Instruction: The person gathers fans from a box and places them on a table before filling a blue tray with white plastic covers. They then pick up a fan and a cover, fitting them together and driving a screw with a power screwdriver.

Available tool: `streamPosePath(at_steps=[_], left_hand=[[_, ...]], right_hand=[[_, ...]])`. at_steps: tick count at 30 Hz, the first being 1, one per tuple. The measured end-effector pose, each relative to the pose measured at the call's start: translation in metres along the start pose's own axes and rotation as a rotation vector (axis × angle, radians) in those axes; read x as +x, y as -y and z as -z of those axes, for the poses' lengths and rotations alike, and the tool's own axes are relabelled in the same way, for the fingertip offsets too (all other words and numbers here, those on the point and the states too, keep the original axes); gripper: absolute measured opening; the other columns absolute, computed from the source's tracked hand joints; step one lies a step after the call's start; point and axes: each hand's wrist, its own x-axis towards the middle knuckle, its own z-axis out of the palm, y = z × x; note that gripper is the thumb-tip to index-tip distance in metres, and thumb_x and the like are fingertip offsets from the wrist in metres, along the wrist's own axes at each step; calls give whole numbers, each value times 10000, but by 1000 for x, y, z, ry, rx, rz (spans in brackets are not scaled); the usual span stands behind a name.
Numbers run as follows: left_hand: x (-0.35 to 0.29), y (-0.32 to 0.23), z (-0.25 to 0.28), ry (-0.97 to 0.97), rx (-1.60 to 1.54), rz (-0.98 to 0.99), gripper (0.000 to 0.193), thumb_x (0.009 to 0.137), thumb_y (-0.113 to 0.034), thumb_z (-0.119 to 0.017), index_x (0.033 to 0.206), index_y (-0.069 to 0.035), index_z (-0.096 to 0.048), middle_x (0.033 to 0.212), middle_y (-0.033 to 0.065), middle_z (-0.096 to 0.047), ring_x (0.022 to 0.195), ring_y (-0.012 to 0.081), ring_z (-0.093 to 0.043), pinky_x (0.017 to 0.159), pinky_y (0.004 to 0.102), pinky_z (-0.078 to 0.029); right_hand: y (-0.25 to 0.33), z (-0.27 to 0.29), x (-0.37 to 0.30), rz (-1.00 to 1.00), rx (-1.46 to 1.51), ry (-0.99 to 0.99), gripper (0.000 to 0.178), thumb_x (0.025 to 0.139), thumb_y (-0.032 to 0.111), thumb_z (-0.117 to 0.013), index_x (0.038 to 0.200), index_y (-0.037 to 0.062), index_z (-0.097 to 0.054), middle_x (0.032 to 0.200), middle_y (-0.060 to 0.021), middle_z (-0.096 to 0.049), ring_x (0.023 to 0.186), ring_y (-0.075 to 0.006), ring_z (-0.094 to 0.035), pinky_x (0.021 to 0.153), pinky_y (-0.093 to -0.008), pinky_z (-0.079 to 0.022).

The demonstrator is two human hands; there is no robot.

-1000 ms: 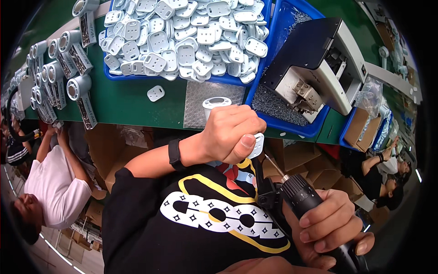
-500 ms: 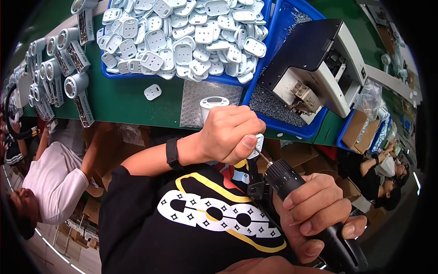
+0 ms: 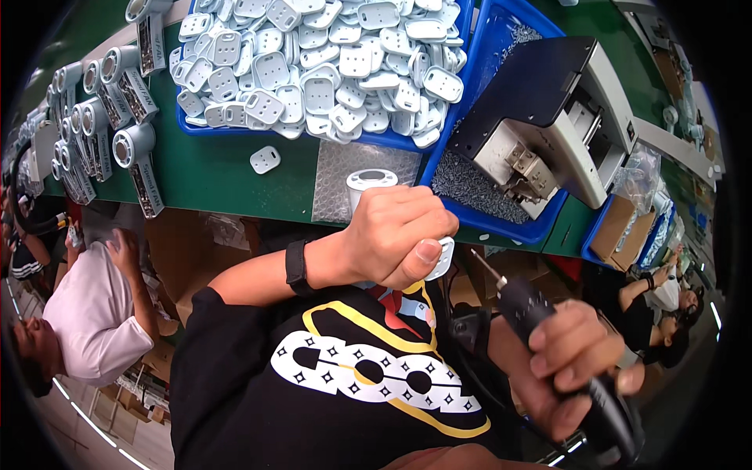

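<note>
My left hand [image 3: 399,233] is closed round a white handheld fan, whose round, grey-centred end [image 3: 371,178] sticks out beyond the knuckles. Below the thumb, a pale plate [image 3: 443,260] shows at the other end of the fan; the fingers hide most of the body. In my right hand [image 3: 572,360] is a black electric screwdriver [image 3: 526,304], gripped around its barrel. Its thin bit points up and left toward the plate, with a gap between them.
A blue bin [image 3: 184,125] heaped with pale plates [image 3: 313,78] stands on the green table [image 3: 227,184]. One loose plate [image 3: 265,160] and bubble wrap [image 3: 329,184] lie before it. A screw feeder [image 3: 540,117] sits in a screw-filled blue tray [image 3: 526,233]. Finished-looking fans [image 3: 135,146] stand left; people [image 3: 98,313] work nearby.
My right hand has drawn the screwdriver back, down and right, so its bit has come away from the plate. My left hand keeps its grip on the fan, nearly still.
</note>
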Motion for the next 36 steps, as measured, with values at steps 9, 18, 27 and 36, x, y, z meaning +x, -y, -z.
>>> streamPosePath(at_steps=[9,18,27,36], left_hand=[[5,-1,2,-31,3,-4,323,981,-246,-430,769,-52,-579,660,64,-539,549,252,-547,485,371,-424],[4,-16,0,-67,29,-2,268,955,-201,-458,754,-63,-569,655,65,-535,558,258,-551,503,367,-430],[47,-84,84,128,510,-84,259,872,-270,-587,692,-92,-533,606,38,-469,546,226,-550,488,348,-427],[260,33,297,502,1257,68,280,989,-344,-504,894,-101,-603,906,89,-674,1005,317,-613,908,537,-432]], right_hand=[[4,-10,-7,32,71,143,428,838,161,-744,1153,82,-466,711,4,-578,497,-86,-551,479,-232,-497],[8,-26,-11,56,45,136,418,835,140,-757,1121,80,-459,701,3,-586,472,-84,-561,465,-206,-519],[23,-51,11,150,330,97,378,850,117,-723,1108,70,-451,717,-8,-558,494,-104,-549,480,-236,-490],[-56,-134,-6,-165,-495,699,543,722,-5,-755,1212,100,-545,802,-115,-673,572,-265,-633,531,-380,-499]])
